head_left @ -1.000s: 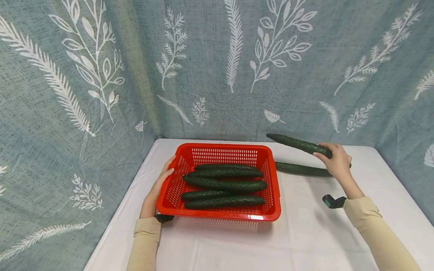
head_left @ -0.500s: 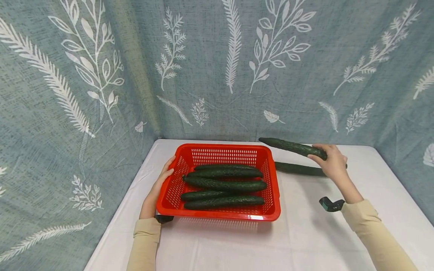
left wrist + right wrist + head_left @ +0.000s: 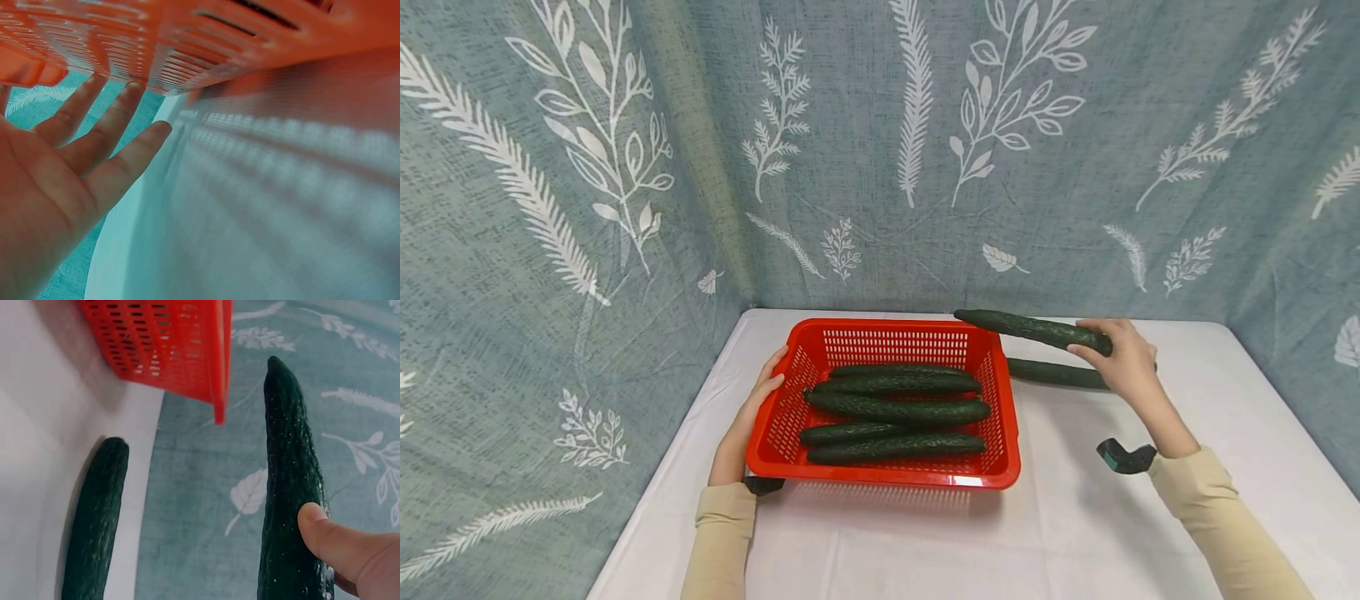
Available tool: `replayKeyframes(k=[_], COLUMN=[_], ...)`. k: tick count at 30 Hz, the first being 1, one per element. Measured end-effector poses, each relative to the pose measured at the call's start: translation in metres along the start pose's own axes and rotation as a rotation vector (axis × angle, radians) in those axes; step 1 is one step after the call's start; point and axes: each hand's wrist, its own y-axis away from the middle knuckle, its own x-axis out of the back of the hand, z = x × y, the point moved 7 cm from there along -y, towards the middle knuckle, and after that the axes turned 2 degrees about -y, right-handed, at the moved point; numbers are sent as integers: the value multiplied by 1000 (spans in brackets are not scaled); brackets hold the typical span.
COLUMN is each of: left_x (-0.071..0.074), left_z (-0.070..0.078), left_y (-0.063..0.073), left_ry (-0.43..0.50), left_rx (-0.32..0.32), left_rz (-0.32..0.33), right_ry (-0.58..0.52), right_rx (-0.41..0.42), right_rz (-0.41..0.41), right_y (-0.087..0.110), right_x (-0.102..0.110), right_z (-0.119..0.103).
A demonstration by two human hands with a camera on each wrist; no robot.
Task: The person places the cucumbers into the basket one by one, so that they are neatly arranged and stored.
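Observation:
A red perforated plastic basket [image 3: 880, 481] sits on the white table, with several dark green cucumbers [image 3: 898, 408] lying lengthwise inside. My left hand [image 3: 756, 404] rests against the basket's left side; in the left wrist view its fingers [image 3: 115, 122] are extended, with fingertips at the slotted wall. My right hand [image 3: 1123, 358] grips one end of a cucumber [image 3: 1026, 327], thumb pressed along it in the right wrist view. That cucumber is in the air, its far tip over the basket's back right corner. Beneath it another cucumber [image 3: 1056, 374] lies on the table, right of the basket.
A white cloth [image 3: 940, 550] covers the table. Blue-green curtains [image 3: 865, 167] with white leaf prints rise along the back and both sides. A black wrist device [image 3: 1126, 457] sticks out from the right wrist.
My right hand has carried its cucumber leftward, so the tip now reaches over the basket's back right corner. My left hand and the basket have stayed put.

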Motion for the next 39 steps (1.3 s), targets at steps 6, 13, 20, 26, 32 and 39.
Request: replayKeyframes(k=[6,13,20,26,32,39], left_x=[3,4,2,4,2,1], left_z=[-4,-4,-1,-3,-2,-1], left_y=[-2,-1,1,-1,1,1], left_ry=[-4,-18,-3,-5,-4,-6], left_rx=[-13,-14,-13,-19,-13,-6], left_rz=[-5,0,-6,1,-9,-12], right_ry=[-4,-8,-33,-36,-50,-82], right_rx=[12,23,32,63,84,100], right_rz=[-11,-44,-70,-51,-46,-36], right_y=[2,4,7,12,16,24], right_x=[-4,-11,-15,-18,-21,-26], right_z=[-7,-19,-32,-45,-54,-64])
